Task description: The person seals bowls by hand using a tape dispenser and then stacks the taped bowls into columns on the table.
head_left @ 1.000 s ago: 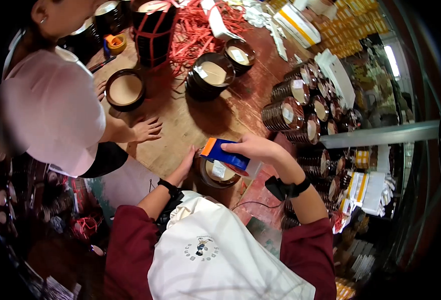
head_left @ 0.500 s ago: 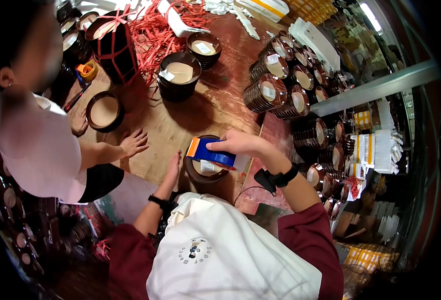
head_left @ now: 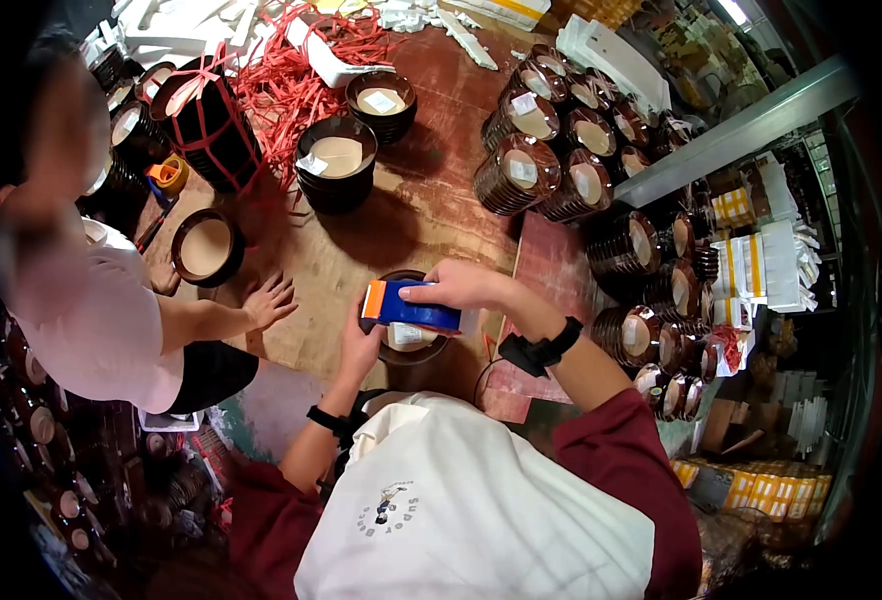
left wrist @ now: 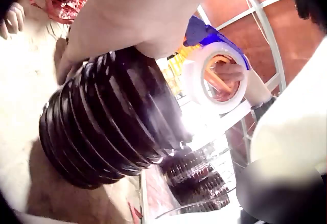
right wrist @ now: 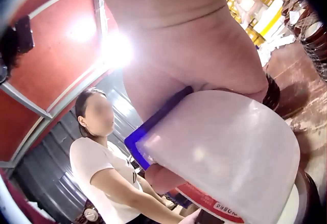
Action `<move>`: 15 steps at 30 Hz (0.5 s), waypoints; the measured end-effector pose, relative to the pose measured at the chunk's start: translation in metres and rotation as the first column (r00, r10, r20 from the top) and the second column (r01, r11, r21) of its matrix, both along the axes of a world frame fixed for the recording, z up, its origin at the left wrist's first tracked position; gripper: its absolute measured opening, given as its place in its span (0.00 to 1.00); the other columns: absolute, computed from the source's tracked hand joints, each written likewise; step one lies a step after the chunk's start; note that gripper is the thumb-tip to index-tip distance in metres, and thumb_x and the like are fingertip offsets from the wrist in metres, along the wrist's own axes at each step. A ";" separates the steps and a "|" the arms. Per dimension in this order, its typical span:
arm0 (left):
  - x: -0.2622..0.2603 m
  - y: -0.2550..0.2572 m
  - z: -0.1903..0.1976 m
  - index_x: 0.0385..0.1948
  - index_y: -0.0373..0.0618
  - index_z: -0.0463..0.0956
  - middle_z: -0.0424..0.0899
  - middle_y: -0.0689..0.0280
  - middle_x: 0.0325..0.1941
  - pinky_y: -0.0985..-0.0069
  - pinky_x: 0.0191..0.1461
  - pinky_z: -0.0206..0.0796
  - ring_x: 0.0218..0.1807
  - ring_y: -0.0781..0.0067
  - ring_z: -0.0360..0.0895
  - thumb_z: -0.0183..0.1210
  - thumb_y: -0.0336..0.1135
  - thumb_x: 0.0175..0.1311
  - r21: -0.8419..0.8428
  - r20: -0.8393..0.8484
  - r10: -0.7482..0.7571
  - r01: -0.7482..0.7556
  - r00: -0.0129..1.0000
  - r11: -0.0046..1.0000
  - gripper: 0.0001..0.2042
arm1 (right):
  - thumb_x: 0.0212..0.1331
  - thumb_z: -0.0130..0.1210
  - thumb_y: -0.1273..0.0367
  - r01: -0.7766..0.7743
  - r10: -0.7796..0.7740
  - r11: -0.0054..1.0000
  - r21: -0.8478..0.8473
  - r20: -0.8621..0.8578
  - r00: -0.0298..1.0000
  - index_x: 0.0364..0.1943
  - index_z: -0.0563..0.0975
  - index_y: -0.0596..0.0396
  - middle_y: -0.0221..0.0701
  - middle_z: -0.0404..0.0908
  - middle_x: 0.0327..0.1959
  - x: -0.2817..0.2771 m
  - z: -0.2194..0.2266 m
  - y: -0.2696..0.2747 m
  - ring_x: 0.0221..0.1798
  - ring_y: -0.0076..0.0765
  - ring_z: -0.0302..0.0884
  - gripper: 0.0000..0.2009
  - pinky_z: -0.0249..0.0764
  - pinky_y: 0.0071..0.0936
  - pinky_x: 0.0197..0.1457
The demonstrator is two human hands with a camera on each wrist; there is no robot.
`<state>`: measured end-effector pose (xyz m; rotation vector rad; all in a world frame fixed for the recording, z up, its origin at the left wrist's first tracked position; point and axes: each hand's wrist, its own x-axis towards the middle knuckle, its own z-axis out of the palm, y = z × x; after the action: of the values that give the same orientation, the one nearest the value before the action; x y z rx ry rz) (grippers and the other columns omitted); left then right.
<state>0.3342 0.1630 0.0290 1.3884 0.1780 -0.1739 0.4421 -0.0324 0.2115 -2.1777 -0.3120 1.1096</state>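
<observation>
In the head view my right hand (head_left: 466, 286) grips a blue tape dispenser (head_left: 421, 308) with an orange front end, holding it over a stack of dark brown bowls (head_left: 413, 353). A white label (head_left: 406, 333) lies on the pale inside of the top bowl. The left wrist view shows the stack's ribbed dark side (left wrist: 102, 122) and a wide roll of clear tape (left wrist: 196, 81) in the dispenser. My left hand (head_left: 359, 347) is at the stack's left side, its fingers reaching up by the dispenser's orange end. Those fingertips are partly hidden.
Another person's hand (head_left: 268, 303) rests on the table at left, near a single bowl (head_left: 207, 248). Two bowl stacks, one of them here (head_left: 336, 165), stand farther back. Behind are red plastic strips (head_left: 296, 90) and a strapped stack (head_left: 206, 125). Several bowl stacks (head_left: 516, 175) line the right.
The left hand has moved from beside the stack up to the dispenser's orange end. The right hand still holds the dispenser over the bowls. The head view has shifted.
</observation>
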 end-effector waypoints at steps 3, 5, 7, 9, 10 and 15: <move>-0.003 -0.007 0.002 0.69 0.37 0.61 0.72 0.56 0.66 0.69 0.72 0.60 0.68 0.64 0.69 0.50 0.13 0.55 -0.038 0.013 0.081 -0.080 0.997 0.996 0.33 | 0.56 0.55 0.35 0.043 -0.042 0.999 0.020 -0.055 0.998 0.32 0.85 0.65 0.40 0.84 0.26 -0.003 -0.003 -0.009 0.30 0.37 0.81 0.38 0.78 0.34 0.39; -0.004 -0.010 -0.001 0.66 0.37 0.65 0.76 0.59 0.61 0.70 0.70 0.62 0.64 0.66 0.73 0.52 0.14 0.54 -0.052 0.004 0.121 -0.120 0.993 0.991 0.31 | 0.57 0.54 0.35 0.049 -0.047 0.998 0.029 -0.062 0.997 0.33 0.85 0.65 0.41 0.84 0.27 -0.009 -0.006 -0.016 0.31 0.37 0.82 0.37 0.78 0.34 0.40; -0.004 -0.014 0.001 0.64 0.37 0.67 0.78 0.61 0.57 0.71 0.67 0.65 0.60 0.68 0.75 0.54 0.14 0.54 -0.043 0.008 0.157 -0.156 0.988 0.987 0.30 | 0.57 0.54 0.35 0.008 -0.008 1.000 0.023 -0.001 1.000 0.33 0.85 0.64 0.42 0.85 0.27 -0.012 -0.012 -0.023 0.32 0.38 0.83 0.37 0.78 0.34 0.40; -0.006 -0.015 0.004 0.63 0.37 0.69 0.80 0.62 0.55 0.73 0.63 0.68 0.56 0.69 0.77 0.54 0.14 0.55 -0.003 0.020 0.182 -0.182 0.983 0.983 0.29 | 0.58 0.53 0.35 -0.022 0.022 1.000 -0.018 0.019 1.000 0.33 0.84 0.64 0.42 0.85 0.27 -0.013 -0.009 -0.035 0.32 0.37 0.83 0.37 0.78 0.34 0.40; -0.007 -0.014 0.003 0.64 0.37 0.67 0.79 0.61 0.56 0.73 0.63 0.67 0.57 0.69 0.77 0.53 0.14 0.55 0.009 -0.011 0.165 -0.165 0.986 0.986 0.30 | 0.58 0.53 0.35 -0.038 0.039 0.999 -0.038 0.026 0.999 0.33 0.84 0.64 0.42 0.85 0.28 -0.015 -0.003 -0.043 0.32 0.37 0.83 0.38 0.78 0.34 0.40; -0.006 -0.009 0.000 0.67 0.35 0.65 0.80 0.60 0.57 0.75 0.61 0.68 0.56 0.70 0.77 0.53 0.13 0.55 0.109 -0.121 0.119 -0.106 0.986 0.988 0.32 | 0.60 0.55 0.39 -0.049 0.049 0.999 -0.013 0.048 0.998 0.36 0.84 0.64 0.40 0.85 0.28 -0.036 0.030 -0.135 0.30 0.34 0.80 0.34 0.75 0.35 0.37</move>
<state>0.3283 0.1540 0.0287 1.4652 0.3749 -0.1613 0.4064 -0.1676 0.2411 -2.2212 -0.3831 1.0891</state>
